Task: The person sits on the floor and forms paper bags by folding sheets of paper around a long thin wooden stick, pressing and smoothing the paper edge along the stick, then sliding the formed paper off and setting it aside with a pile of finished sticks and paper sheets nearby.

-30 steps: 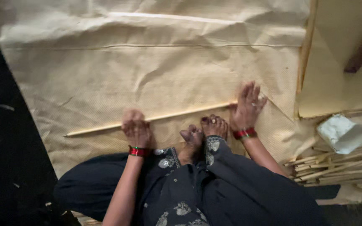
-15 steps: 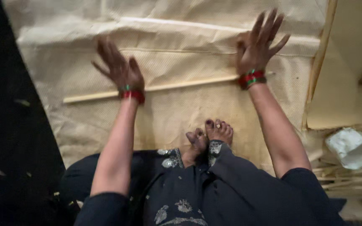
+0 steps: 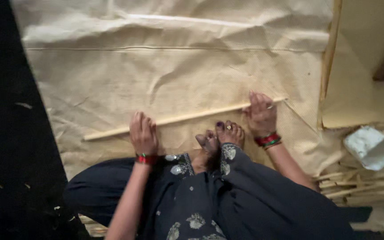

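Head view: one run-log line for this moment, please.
left hand: on wooden stick | right hand: on stick's other end | stick lies on brown paper sheet | feet between hands

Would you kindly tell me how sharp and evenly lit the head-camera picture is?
Head view: soft throughout, with no crisp edges; the left hand and right hand on the wooden stick look slightly smeared. Light falls unevenly: the brown paper sheet is bright, while the floor at left is almost black. No glare shows.
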